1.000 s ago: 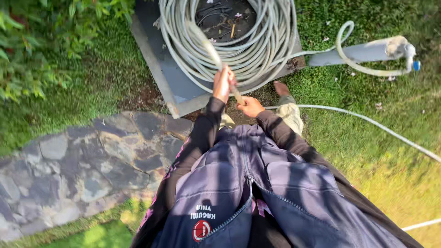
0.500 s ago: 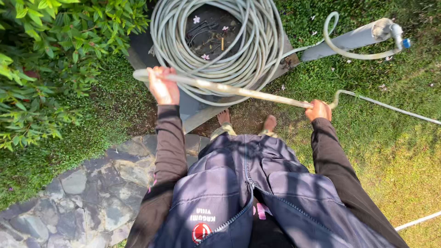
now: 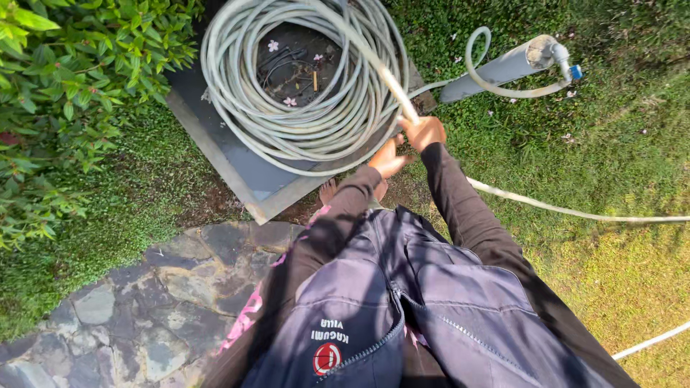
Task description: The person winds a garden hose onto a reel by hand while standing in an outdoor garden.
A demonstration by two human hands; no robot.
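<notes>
A long grey garden hose (image 3: pixel 302 122) lies coiled on a dark square slab (image 3: pixel 237 172). One strand rises from the coil to my right hand (image 3: pixel 424 133), which is shut on it. From there the hose runs under my right forearm and away across the grass (image 3: pixel 575 213) to the right. My left hand (image 3: pixel 388 158) sits just below and left of the right hand, fingers pointing toward it. Whether it grips the hose is unclear. Both arms wear dark sleeves.
A grey pipe post with a blue-handled tap (image 3: pixel 553 54) leans at the upper right, a hose loop hanging on it. A leafy bush (image 3: pixel 65 93) fills the left. Flat paving stones (image 3: pixel 144 309) lie at the lower left. Another thin hose (image 3: pixel 650 341) crosses the lower-right grass.
My hands, spread wide along the hose half a second ago, have come together in front of me by the coil's near edge. The view has shifted slightly right.
</notes>
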